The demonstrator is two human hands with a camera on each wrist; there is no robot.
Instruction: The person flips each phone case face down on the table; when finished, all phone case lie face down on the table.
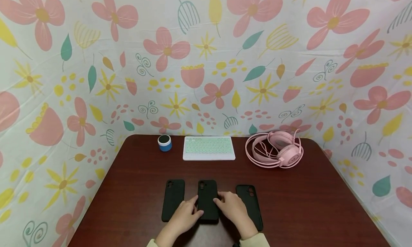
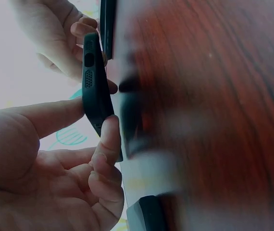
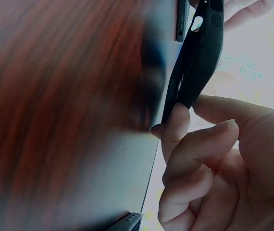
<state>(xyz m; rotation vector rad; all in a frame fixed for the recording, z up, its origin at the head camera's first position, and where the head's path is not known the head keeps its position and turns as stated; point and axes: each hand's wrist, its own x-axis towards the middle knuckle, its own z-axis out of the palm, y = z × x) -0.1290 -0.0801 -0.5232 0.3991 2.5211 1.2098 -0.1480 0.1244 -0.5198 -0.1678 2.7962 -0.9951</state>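
Three black phone cases lie side by side near the front of the dark wooden table [image 1: 309,204]. My left hand [image 1: 196,207] and right hand [image 1: 219,201] both pinch the middle case [image 1: 207,198] at its near end, one on each long edge. In the left wrist view the thumb and forefinger of my left hand [image 2: 96,115] grip the case's edge [image 2: 93,82], which is raised off the table. The right wrist view shows my right hand [image 3: 189,107] pinching the same case [image 3: 199,53]. The left case [image 1: 173,198] and right case [image 1: 249,206] lie flat and untouched.
At the back of the table stand a small blue speaker [image 1: 164,142], a white keyboard with pale green keys [image 1: 208,147] and pink headphones with a coiled cable [image 1: 280,149]. A floral cloth [image 1: 206,61] walls the table on three sides.
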